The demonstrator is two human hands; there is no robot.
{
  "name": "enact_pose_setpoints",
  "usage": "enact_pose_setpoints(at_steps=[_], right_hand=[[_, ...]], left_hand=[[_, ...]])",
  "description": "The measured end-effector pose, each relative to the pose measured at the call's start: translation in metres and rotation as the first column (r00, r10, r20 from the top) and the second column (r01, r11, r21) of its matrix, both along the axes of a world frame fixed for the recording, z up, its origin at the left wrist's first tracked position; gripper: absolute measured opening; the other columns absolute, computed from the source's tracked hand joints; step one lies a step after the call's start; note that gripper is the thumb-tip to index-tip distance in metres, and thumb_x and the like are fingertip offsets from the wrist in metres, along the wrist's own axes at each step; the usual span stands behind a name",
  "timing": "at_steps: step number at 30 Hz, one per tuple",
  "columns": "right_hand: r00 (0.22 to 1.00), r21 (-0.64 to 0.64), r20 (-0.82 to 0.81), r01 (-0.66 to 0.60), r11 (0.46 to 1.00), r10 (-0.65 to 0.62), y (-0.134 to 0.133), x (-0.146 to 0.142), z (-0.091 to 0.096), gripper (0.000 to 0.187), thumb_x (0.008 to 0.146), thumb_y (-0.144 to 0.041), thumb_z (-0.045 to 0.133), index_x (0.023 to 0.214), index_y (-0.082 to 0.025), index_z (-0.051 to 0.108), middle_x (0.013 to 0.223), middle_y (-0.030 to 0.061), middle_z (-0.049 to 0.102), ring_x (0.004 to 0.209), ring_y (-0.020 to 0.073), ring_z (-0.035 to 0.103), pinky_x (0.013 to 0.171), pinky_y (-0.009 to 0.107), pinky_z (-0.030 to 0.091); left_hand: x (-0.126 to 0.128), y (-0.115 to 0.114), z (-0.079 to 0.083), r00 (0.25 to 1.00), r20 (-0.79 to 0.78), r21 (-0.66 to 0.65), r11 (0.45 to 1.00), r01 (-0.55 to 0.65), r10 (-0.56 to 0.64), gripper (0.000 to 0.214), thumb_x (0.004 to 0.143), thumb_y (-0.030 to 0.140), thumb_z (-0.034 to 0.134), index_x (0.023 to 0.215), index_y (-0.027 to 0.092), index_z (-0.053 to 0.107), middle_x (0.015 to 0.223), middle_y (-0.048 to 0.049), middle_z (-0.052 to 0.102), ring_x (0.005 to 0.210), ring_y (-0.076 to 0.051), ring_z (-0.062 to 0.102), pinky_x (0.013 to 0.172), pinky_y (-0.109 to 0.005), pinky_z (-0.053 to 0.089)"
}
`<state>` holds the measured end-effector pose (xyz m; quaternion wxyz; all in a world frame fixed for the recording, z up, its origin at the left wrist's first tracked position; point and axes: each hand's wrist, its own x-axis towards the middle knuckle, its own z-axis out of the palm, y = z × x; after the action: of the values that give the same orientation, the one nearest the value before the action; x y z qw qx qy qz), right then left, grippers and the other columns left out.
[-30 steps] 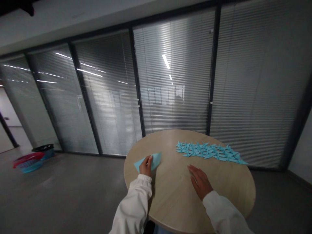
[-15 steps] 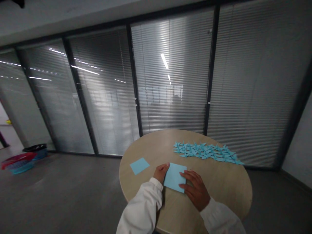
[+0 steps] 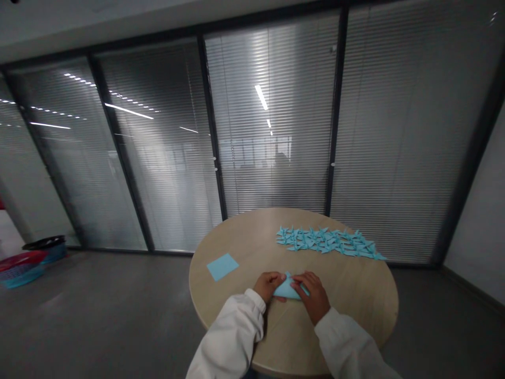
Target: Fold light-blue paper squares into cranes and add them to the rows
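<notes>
A light blue sheet of origami paper (image 3: 287,290), bent over into a rough triangle, is held between my two hands above the near part of the table. My left hand (image 3: 269,286) pinches its left side, with fingertips showing below the paper. On the right, my right hand (image 3: 313,295) grips the top and right side between thumb and fingers. Another blue square of paper (image 3: 223,267) lies flat to the left. Beyond my hands, many folded blue paper cranes (image 3: 327,242) sit packed in a long band.
The round wooden table (image 3: 252,226) stands close to a glass partition with blinds (image 3: 272,173). On the floor at far left are a red and blue basket (image 3: 22,268) and a dark-rimmed blue one (image 3: 49,248).
The held paper was a flat square and is now bent over toward a triangle. My right hand has come closer to my left. The view has shifted slightly.
</notes>
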<state>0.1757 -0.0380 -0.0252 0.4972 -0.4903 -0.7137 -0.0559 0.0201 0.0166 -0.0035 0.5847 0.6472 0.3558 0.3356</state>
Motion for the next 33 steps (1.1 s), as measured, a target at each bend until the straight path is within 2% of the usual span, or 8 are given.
enact_pose_setpoints(at_steps=[5, 9, 15, 21, 25, 33], right_hand=[[0.981, -0.091, -0.172, 0.075, 0.993, -0.09, 0.0047, 0.0013, -0.0008, 0.021, 0.074, -0.039, 0.052, 0.083, -0.021, 0.058, 0.076, 0.0035, 0.059, 0.074, 0.019, 0.054, 0.07, 0.033, 0.042], [0.972, -0.097, -0.211, 0.08, 0.992, -0.099, 0.0036, 0.001, 0.0012, 0.018, 0.071, -0.034, 0.056, 0.083, -0.021, 0.057, 0.074, 0.0029, 0.058, 0.075, 0.0192, 0.053, 0.072, 0.034, 0.041], [0.95, -0.1, -0.311, -0.009, 0.995, -0.022, 0.0051, 0.0002, 0.0022, 0.022, 0.07, -0.036, 0.057, 0.084, -0.02, 0.057, 0.078, 0.004, 0.057, 0.079, 0.0194, 0.053, 0.074, 0.033, 0.042], [0.883, -0.272, -0.468, -0.188, 0.944, 0.041, 0.0085, 0.001, 0.0016, 0.025, 0.07, -0.041, 0.056, 0.075, -0.018, 0.06, 0.075, 0.0036, 0.06, 0.073, 0.0181, 0.056, 0.069, 0.029, 0.044], [0.86, -0.309, -0.511, -0.198, 0.93, 0.014, 0.0067, 0.0013, 0.0047, 0.029, 0.067, -0.046, 0.057, 0.073, -0.018, 0.062, 0.074, 0.0042, 0.063, 0.072, 0.0194, 0.057, 0.068, 0.029, 0.044], [0.829, -0.282, -0.557, -0.23, 0.931, 0.036, 0.0042, 0.0006, 0.0054, 0.032, 0.068, -0.048, 0.056, 0.073, -0.017, 0.064, 0.073, 0.0045, 0.064, 0.072, 0.0191, 0.058, 0.066, 0.028, 0.045]], left_hand=[[0.0043, -0.0109, 0.0073, 0.998, 0.013, -0.022, 0.998, 0.06, -0.059, 0.051, 0.061, 0.06, 0.051, 0.065, 0.01, 0.057, 0.057, -0.003, 0.055, 0.05, -0.014, 0.052, 0.049, -0.027, 0.043], [0.0039, -0.0107, 0.007, 0.994, 0.004, 0.017, 0.993, 0.113, -0.113, 0.045, 0.053, 0.051, 0.064, 0.072, 0.01, 0.061, 0.061, -0.0022, 0.057, 0.054, -0.013, 0.051, 0.053, -0.024, 0.04], [0.0025, -0.0047, -0.0005, 0.996, -0.077, 0.123, 0.991, 0.06, -0.051, 0.042, 0.055, 0.05, 0.062, 0.066, 0.009, 0.061, 0.051, 0.003, 0.046, 0.048, -0.007, 0.037, 0.045, -0.019, 0.026], [0.0022, -0.006, 0.0025, 0.986, -0.165, 0.202, 0.977, 0.068, -0.035, 0.045, 0.061, 0.054, 0.055, 0.061, 0.01, 0.058, 0.048, 0.0052, 0.032, 0.047, -0.006, 0.027, 0.043, -0.02, 0.019], [0.0027, -0.0075, 0.0032, 0.984, -0.175, 0.216, 0.974, 0.068, -0.03, 0.046, 0.062, 0.057, 0.052, 0.058, 0.011, 0.056, 0.048, 0.0052, 0.03, 0.047, -0.006, 0.026, 0.043, -0.02, 0.018], [0.0039, -0.0068, 0.0003, 0.982, -0.189, 0.235, 0.971, 0.039, 0.006, 0.049, 0.061, 0.059, 0.051, 0.057, 0.011, 0.055, 0.048, 0.0054, 0.029, 0.047, -0.006, 0.025, 0.043, -0.02, 0.018]])
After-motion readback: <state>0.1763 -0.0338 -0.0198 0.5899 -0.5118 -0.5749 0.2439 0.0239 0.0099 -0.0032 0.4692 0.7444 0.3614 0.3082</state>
